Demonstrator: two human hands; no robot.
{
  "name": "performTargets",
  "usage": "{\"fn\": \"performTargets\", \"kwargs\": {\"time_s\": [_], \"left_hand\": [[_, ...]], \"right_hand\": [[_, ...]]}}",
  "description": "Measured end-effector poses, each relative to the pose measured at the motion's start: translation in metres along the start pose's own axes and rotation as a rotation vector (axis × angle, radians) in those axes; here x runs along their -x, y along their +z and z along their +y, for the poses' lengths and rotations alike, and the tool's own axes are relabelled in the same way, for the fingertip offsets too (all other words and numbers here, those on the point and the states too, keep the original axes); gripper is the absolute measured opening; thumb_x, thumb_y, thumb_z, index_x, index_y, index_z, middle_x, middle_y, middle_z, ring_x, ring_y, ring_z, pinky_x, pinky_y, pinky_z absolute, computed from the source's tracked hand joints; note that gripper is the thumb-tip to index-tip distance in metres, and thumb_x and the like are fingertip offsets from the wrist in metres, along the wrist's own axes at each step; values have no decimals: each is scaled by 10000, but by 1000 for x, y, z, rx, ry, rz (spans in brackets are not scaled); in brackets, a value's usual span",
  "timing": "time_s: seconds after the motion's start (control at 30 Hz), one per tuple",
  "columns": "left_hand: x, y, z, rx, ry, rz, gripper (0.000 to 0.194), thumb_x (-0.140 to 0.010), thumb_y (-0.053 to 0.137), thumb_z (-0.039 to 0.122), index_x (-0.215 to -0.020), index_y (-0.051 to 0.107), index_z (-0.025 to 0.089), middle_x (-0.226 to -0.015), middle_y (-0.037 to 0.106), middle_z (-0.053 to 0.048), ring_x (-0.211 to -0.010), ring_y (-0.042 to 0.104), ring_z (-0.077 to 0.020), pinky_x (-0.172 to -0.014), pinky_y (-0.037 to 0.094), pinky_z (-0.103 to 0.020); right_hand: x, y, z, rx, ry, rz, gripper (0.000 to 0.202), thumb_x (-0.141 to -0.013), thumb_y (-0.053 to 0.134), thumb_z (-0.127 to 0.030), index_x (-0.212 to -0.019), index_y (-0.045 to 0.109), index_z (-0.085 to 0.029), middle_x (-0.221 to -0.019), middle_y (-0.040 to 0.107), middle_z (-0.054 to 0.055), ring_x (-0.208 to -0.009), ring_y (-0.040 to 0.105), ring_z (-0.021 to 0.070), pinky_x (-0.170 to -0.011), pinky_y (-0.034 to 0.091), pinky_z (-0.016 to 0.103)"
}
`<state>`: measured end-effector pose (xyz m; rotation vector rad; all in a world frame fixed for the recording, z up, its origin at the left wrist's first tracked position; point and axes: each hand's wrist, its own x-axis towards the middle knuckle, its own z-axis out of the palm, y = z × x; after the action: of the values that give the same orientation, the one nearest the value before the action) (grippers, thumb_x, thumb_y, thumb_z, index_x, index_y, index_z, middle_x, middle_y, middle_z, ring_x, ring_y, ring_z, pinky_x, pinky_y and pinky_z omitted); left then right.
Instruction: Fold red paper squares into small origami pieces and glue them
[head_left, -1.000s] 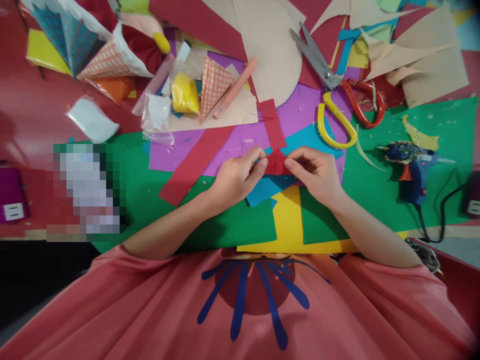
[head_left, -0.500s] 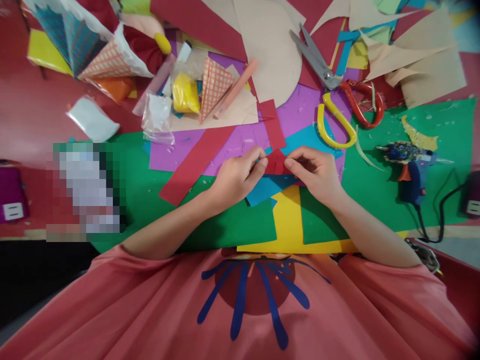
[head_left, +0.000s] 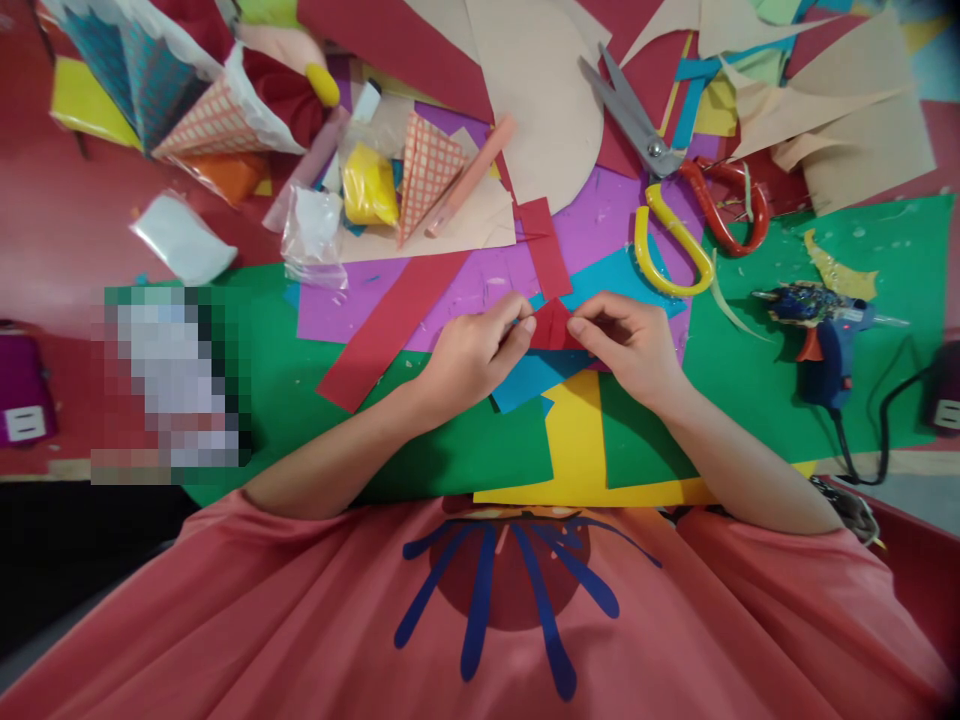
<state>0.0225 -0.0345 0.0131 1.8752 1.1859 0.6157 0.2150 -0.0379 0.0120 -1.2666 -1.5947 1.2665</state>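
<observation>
Between my hands is a small piece of folded red paper, pointed at the top with a crease down its middle. My left hand pinches its left end between thumb and fingers. On the other side, the thumb and index finger of my right hand grip the right end. Both ends of the piece are hidden by my fingertips. Under it lie sheets of blue paper and purple paper. A short red strip rests just beyond the folded piece, and a longer red strip lies left of my left hand.
Large scissors lie half open beyond my right hand. A blue glue gun with a cord sits at the right on green paper. Small bags of clay and a checked paper cone lie at the back left, beige offcuts at the back right.
Both hands stay almost where they were, still pinching the red paper. The right fingertips have shifted very slightly left; the view has moved a touch.
</observation>
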Motion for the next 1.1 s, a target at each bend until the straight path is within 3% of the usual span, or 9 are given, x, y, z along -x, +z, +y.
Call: {"fn": "performTargets", "kwargs": {"time_s": [0.4,0.6,0.73,0.87,1.0,1.1], "left_hand": [[0,-1,1,-7,-21,-20,153,-909,404,246,-760,397,213,-489,289,100,-380,287,-65,-453,218,-207],[0,-3,0,24,-3,38,188,-940,401,298,-812,486,192,-542,423,77,-432,398,-60,-457,287,-188],[-2,-4,-3,169,-21,85,304,-979,351,394,-916,557,180,-619,533,49,-507,509,-66,-500,404,-178],[-4,-3,-6,284,-13,104,284,-935,474,439,-949,584,178,-813,662,-15,-668,628,-83,-594,504,-185],[-2,-2,-7,174,65,188,239,-916,535,416,-969,598,192,-947,701,-44,-824,678,-112,-724,558,-226],[1,-2,-7,35,159,252,219,-932,519,394,-970,598,194,-933,706,-37,-865,680,-117,-774,562,-241]], "right_hand": [[0,1,0,12,6,-5,214,-848,610,-290,-672,581,-171,-606,549,-36,-549,453,64,-491,344,206],[0,-2,0,40,-22,53,174,-857,612,-289,-719,621,-183,-667,607,-23,-583,526,77,-502,397,213],[0,-7,1,149,-152,126,103,-863,628,-293,-806,681,-227,-811,688,12,-766,627,141,-639,502,279],[-1,-11,4,130,-205,146,99,-859,645,-301,-943,695,-287,-989,694,37,-982,630,196,-761,549,353],[-1,-11,7,59,-158,188,254,-836,670,-365,-1081,634,-312,-1241,603,53,-1194,556,231,-934,531,417],[-3,-10,9,-29,-140,220,355,-787,721,-403,-1106,587,-323,-1285,561,46,-1197,559,221,-976,510,405]]}}
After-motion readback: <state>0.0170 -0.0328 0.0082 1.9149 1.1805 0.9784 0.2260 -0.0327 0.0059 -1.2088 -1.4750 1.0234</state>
